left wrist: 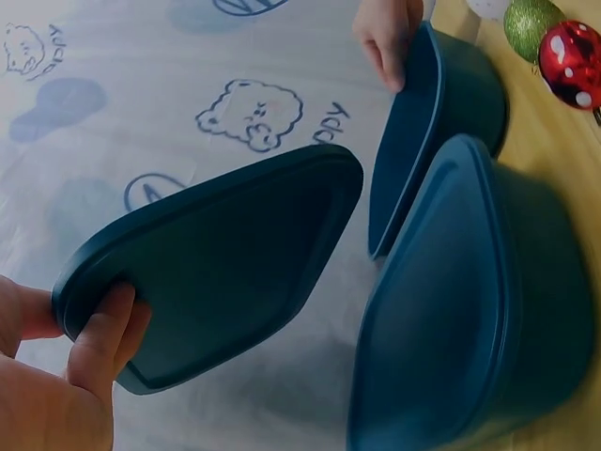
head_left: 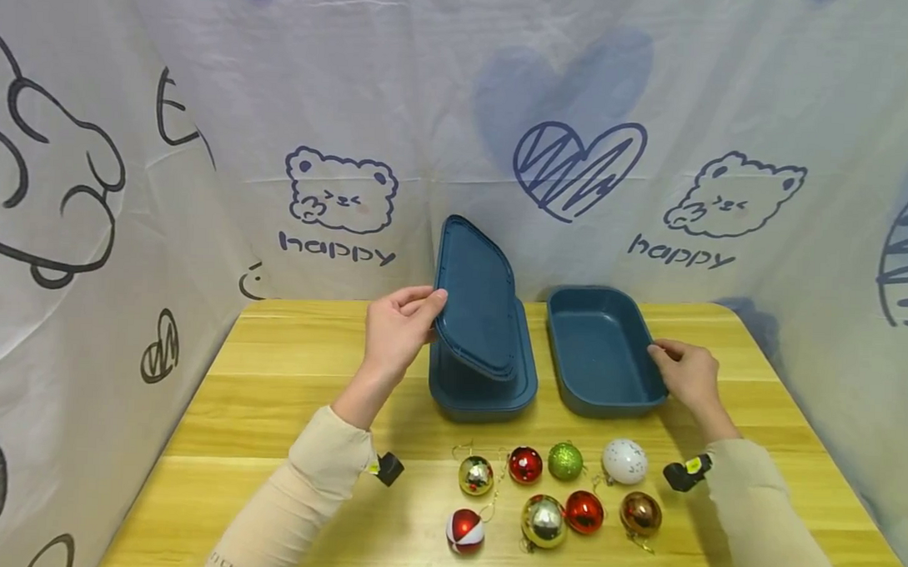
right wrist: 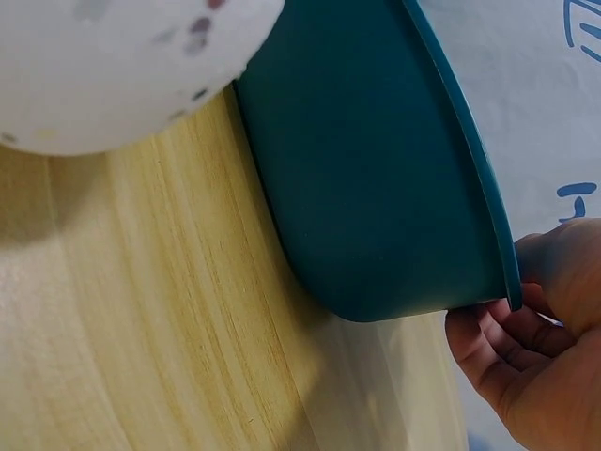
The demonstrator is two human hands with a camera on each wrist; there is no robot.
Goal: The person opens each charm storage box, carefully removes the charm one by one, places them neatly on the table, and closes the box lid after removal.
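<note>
My left hand [head_left: 400, 327] pinches a dark blue lid [head_left: 474, 292] by its left edge, thumb on one face and fingers on the other. In the head view the lid stands tilted and overlaps a blue box [head_left: 480, 408]; the left wrist view shows this box [left wrist: 432, 301] with a cover over its top. To the right, an uncovered blue box [head_left: 602, 347] stands on the table with nothing inside. My right hand [head_left: 687, 375] grips that box's right rim, thumb on the rim and fingers curled below it, as the right wrist view shows.
Several ornament balls lie in front of the boxes: gold [head_left: 543, 521], red [head_left: 584, 512], green glitter [head_left: 565, 461], white speckled [head_left: 625, 461], brown [head_left: 640, 514] and red-and-white [head_left: 464, 532]. Behind the wooden table [head_left: 286, 369] hangs a printed white cloth [head_left: 445, 108].
</note>
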